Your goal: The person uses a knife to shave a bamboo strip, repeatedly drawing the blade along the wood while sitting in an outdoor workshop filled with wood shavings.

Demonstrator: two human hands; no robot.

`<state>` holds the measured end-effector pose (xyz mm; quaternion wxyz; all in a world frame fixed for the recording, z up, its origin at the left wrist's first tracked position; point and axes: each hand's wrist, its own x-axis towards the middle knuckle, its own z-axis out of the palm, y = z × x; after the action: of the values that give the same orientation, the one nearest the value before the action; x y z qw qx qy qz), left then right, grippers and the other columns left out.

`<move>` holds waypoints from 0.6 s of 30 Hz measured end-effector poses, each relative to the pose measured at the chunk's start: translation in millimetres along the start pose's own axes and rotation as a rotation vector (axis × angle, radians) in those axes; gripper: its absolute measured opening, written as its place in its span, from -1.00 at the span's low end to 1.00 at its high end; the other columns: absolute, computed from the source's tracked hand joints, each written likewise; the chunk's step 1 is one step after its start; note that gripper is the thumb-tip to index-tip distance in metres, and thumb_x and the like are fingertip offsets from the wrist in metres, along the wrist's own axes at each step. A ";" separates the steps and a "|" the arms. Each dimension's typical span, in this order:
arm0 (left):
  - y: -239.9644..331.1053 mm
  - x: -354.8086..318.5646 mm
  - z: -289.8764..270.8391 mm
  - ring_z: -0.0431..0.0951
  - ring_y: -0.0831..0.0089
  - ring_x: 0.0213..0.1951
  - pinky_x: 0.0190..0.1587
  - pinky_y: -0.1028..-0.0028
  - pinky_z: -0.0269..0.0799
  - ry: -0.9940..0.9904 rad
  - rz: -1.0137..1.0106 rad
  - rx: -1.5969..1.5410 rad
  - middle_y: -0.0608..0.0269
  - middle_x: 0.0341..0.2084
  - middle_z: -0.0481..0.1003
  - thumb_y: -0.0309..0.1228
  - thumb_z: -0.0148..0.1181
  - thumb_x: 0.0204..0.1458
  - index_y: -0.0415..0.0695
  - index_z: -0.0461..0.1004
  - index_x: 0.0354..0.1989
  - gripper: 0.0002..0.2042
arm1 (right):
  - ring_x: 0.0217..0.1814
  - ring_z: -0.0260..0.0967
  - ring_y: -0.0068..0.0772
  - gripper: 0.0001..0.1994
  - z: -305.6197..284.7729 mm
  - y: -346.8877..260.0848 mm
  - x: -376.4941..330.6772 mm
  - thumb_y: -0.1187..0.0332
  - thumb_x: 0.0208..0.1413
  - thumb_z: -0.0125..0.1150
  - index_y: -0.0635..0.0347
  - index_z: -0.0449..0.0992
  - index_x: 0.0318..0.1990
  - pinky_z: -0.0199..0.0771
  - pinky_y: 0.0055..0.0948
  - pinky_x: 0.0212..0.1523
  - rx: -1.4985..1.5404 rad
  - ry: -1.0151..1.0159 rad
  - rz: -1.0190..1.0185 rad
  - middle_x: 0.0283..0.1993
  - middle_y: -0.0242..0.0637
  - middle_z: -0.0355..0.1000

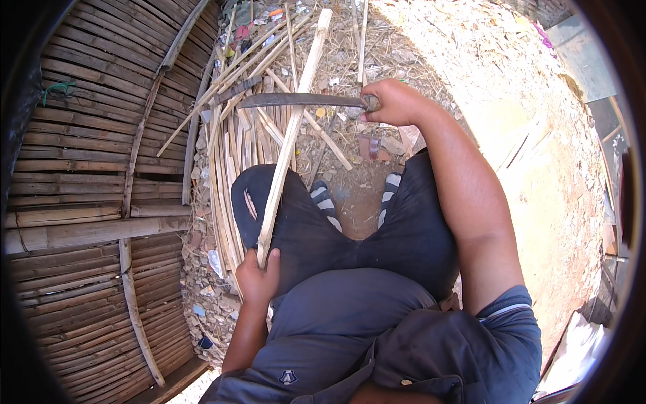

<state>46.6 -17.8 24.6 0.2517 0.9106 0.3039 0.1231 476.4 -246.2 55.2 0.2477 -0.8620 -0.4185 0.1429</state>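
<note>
My left hand [258,277] is closed round the near end of a long pale bamboo strip [291,145], which slants up and away past my left knee. In my right hand [392,104] is the handle of a machete [303,99], its dark blade pointing left and lying across the strip's upper part. Whether the edge touches or bites into the wood, I cannot tell. More split bamboo strips [225,175] lie in a loose pile beyond and beside my left leg.
A slatted bamboo wall [81,135] runs along the left side. Wood chips, shavings and bits of litter cover the ground [404,40] ahead. Sunlit bare earth [558,202] lies to the right, with a white sheet or bag [575,350] at the lower right.
</note>
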 end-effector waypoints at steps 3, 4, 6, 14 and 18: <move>5.8 1.2 -1.7 0.63 -0.05 -0.52 -0.41 0.17 0.51 -0.009 -0.006 0.016 -0.03 -0.62 0.55 -0.14 0.44 0.15 -0.21 0.50 -0.42 -0.62 | -0.01 0.61 0.04 -0.56 1.5 2.4 1.3 0.13 0.05 0.59 0.22 0.66 -0.02 0.56 -0.09 0.02 0.006 -0.012 0.000 -0.10 0.01 0.65; 5.7 1.5 -1.7 0.64 -0.05 -0.52 -0.41 0.17 0.51 -0.013 -0.011 0.020 -0.03 -0.62 0.56 -0.14 0.44 0.15 -0.21 0.50 -0.42 -0.62 | -0.01 0.61 0.04 -0.56 1.2 2.6 1.0 0.13 0.06 0.59 0.22 0.66 -0.02 0.56 -0.09 0.03 0.015 -0.017 0.003 -0.10 0.01 0.65; 5.0 1.1 -2.2 0.64 -0.06 -0.51 -0.40 0.17 0.51 -0.022 -0.021 0.031 -0.04 -0.62 0.56 -0.13 0.44 0.15 -0.21 0.51 -0.41 -0.62 | -0.03 0.61 0.06 -0.57 2.7 4.5 1.0 0.13 0.05 0.58 0.21 0.66 -0.04 0.56 -0.07 0.01 0.028 -0.010 -0.010 -0.13 0.01 0.65; 6.2 1.9 0.4 0.60 0.09 -0.56 -0.41 0.21 0.48 0.017 0.024 -0.016 0.02 -0.65 0.53 -0.19 0.42 0.18 -0.23 0.50 -0.42 -0.65 | -0.09 0.61 0.06 -0.60 9.2 13.2 3.3 0.09 0.05 0.56 0.15 0.65 -0.09 0.55 -0.03 -0.03 0.039 -0.006 -0.030 -0.22 -0.04 0.64; 2.7 2.2 1.9 0.58 0.09 -0.60 -0.44 0.22 0.47 0.018 0.011 -0.015 0.05 -0.68 0.51 -0.17 0.45 0.15 -0.20 0.47 -0.48 -0.62 | -0.06 0.61 0.05 -0.57 9.2 14.9 3.9 0.07 0.04 0.56 0.16 0.66 -0.06 0.55 -0.03 -0.01 0.045 -0.011 -0.042 -0.19 -0.05 0.64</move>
<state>50.4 -19.1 24.6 0.2550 0.9091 0.3003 0.1351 484.3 -248.2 39.2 0.2677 -0.8465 -0.4344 0.1518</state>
